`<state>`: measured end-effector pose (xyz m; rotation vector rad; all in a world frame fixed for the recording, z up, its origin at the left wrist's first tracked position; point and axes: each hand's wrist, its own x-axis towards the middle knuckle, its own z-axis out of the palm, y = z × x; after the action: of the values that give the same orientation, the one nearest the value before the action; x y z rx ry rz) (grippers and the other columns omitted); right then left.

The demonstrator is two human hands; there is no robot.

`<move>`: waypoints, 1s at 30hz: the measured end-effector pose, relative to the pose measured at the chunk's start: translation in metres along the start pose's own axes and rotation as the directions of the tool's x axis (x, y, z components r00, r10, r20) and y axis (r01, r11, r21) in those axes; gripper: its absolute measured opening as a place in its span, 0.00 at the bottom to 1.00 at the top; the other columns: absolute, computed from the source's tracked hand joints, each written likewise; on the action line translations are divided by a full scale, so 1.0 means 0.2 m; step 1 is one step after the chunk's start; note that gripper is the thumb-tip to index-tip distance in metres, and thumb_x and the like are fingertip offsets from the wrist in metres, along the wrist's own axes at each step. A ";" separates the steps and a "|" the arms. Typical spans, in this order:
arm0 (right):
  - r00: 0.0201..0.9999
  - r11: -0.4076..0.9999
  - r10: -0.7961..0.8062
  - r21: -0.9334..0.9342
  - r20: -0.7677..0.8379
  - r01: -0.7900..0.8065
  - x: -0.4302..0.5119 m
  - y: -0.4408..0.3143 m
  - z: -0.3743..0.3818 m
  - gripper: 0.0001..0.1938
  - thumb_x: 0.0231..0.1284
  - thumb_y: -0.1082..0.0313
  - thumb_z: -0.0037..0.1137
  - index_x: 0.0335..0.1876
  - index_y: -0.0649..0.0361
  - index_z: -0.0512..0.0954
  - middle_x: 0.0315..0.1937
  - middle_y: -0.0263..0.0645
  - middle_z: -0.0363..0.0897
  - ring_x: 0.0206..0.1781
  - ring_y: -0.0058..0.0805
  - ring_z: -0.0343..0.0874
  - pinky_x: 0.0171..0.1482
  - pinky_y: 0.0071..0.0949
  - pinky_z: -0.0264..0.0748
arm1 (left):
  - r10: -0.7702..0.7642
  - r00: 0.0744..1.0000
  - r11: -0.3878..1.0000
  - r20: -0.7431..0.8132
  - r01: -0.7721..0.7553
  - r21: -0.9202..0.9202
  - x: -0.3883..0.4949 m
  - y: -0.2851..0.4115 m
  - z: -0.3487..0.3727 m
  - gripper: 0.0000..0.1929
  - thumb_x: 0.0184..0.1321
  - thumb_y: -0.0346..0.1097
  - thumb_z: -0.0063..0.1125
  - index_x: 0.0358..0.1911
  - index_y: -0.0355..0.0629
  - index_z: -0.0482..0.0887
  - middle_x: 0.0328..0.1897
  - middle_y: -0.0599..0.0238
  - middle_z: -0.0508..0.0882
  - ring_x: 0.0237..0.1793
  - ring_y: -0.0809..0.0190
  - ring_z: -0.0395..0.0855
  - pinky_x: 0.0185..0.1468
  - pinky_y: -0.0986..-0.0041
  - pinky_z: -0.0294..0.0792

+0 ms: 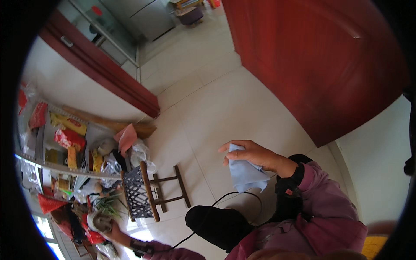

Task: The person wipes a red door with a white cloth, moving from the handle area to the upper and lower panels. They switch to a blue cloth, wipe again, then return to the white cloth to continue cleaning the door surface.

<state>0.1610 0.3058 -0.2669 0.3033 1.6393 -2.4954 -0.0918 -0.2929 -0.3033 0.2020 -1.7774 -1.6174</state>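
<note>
My right hand point(252, 155) grips a light blue cloth point(244, 175) between thumb and fingers, and its lower part hangs loose above the floor. Out to the left, my left hand point(113, 231) holds a greyish-white object point(100, 222) that looks like a shoe; its far side is turned away from me. Near that hand stands a folding stool point(139, 196) with wooden legs and a woven dark strap seat. Green leafy stalks point(109, 204), perhaps scallions, lie just beyond the held object.
Shelves point(70, 167) crowded with bags and packets line the left wall. A broom point(139, 128) leans behind a pink cloth or bag point(126, 139). The red wooden door point(312, 65) stands at the right, beside a doorway. A black cable point(224, 197) crosses near my knee point(214, 224).
</note>
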 end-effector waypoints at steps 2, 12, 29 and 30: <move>1.000 0.999 0.025 0.021 -0.009 -0.025 -0.06 -0.04 -0.01 0.23 0.62 0.57 0.57 0.59 0.60 0.71 0.41 0.39 0.81 0.44 0.22 0.76 0.47 0.23 0.73 | 0.032 0.998 0.982 -0.058 -0.020 0.188 0.05 0.14 -0.03 0.26 0.52 0.39 0.53 0.56 0.36 0.72 0.54 0.55 0.78 0.51 0.55 0.77 0.56 0.63 0.70; 0.976 0.997 -0.043 0.056 -0.215 0.056 -0.38 -0.13 -0.22 0.22 0.63 0.59 0.55 0.60 0.60 0.70 0.44 0.39 0.80 0.42 0.20 0.76 0.45 0.21 0.74 | 0.152 0.889 0.986 0.432 -0.166 -0.004 -0.21 0.33 0.32 0.29 0.41 0.20 0.58 0.54 0.35 0.74 0.48 0.61 0.80 0.46 0.60 0.79 0.53 0.68 0.72; 0.651 0.983 -0.088 0.042 -0.754 0.181 -1.01 0.11 -0.74 0.17 0.62 0.62 0.56 0.53 0.60 0.73 0.40 0.38 0.80 0.40 0.24 0.78 0.44 0.22 0.74 | -0.285 -0.003 0.401 0.958 0.908 0.122 -1.47 0.93 1.81 0.19 0.62 0.42 0.56 0.53 0.40 0.75 0.42 0.60 0.83 0.40 0.58 0.83 0.45 0.64 0.77; 0.697 0.971 -0.189 -0.023 -0.692 0.240 -0.93 0.11 -0.69 0.18 0.62 0.63 0.56 0.54 0.62 0.73 0.41 0.39 0.80 0.41 0.25 0.78 0.46 0.23 0.74 | -0.304 0.015 0.459 0.952 0.879 0.133 -1.57 0.94 1.79 0.19 0.62 0.42 0.57 0.54 0.41 0.74 0.43 0.60 0.83 0.41 0.59 0.82 0.45 0.65 0.76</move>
<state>0.3594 0.4256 -0.2951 1.2667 1.9039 -2.8082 -0.0087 0.2091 -0.2403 -0.3180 -1.9245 -3.4409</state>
